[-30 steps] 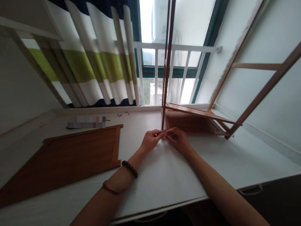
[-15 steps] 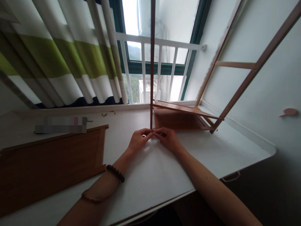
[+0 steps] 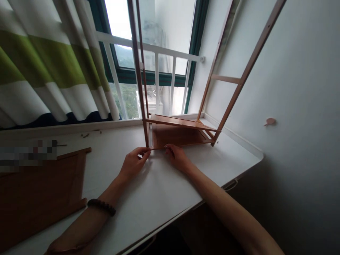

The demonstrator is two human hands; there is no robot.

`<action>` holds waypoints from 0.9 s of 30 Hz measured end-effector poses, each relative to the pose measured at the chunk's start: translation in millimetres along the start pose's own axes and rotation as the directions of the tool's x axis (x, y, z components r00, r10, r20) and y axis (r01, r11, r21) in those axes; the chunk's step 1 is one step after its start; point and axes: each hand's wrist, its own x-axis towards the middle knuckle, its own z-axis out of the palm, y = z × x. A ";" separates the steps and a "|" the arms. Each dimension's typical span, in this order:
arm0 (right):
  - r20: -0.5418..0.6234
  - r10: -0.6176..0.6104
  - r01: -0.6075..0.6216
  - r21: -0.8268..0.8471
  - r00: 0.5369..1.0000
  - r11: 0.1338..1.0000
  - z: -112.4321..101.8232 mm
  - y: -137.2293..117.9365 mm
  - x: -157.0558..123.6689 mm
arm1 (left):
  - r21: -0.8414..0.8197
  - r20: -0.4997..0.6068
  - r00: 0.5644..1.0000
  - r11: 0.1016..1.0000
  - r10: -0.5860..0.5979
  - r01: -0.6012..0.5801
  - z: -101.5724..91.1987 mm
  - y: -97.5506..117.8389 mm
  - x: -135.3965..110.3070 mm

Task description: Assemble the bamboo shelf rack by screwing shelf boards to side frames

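Observation:
A brown wooden shelf frame stands on the white tabletop, with tall left posts (image 3: 142,88), right posts (image 3: 236,88) and a lower shelf board (image 3: 177,134) between them. Above this board a slanted wooden panel (image 3: 183,122) crosses the frame. My left hand (image 3: 134,161) is closed, thumb and fingers pinching the front left corner of the lower board by the foot of the post. Closed too, my right hand (image 3: 177,157) has its fingertips at the board's front edge; what they hold, if anything, is too small to tell.
Another wooden panel (image 3: 53,187) lies flat on the left of the white tabletop (image 3: 148,198). Several small screws (image 3: 85,135) lie near the back edge. Beyond are a striped curtain (image 3: 53,63) and white window bars (image 3: 156,78). A pink hook (image 3: 270,122) is on the right wall.
My view has turned to the right, so the scene sits farther left. My hands, close together before, are now apart, the right one farther right along the lower board's edge.

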 end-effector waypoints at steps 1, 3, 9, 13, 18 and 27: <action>0.033 0.000 0.004 -0.123 0.999 0.992 -11.0 6.4 -7.9 | 0.027 -0.031 0.999 0.999 0.025 -0.025 0.7 -0.5 0.6; 0.036 0.057 -0.048 -0.204 0.998 0.978 -37.2 22.3 -26.2 | 0.069 -0.104 0.993 0.997 0.055 -0.048 2.4 -2.3 2.0; -0.196 0.335 -0.386 -0.369 0.922 0.845 -121.0 81.2 -66.5 | 0.158 -0.237 0.971 0.987 0.033 0.005 8.8 -12.4 8.9; -0.436 0.520 -0.674 -0.378 0.735 0.635 -151.4 112.3 -66.3 | 0.129 -0.188 0.981 0.992 0.039 -0.015 14.5 -14.0 17.9; -0.456 0.602 -0.755 -0.391 0.656 0.526 -152.5 131.3 -51.1 | 0.096 -0.098 0.994 0.994 -0.050 0.059 19.4 -2.7 29.2; -0.467 0.637 -0.788 -0.412 0.613 0.457 -151.9 142.6 -40.4 | -0.021 -0.162 0.987 1.000 -0.008 0.004 31.2 -11.2 55.9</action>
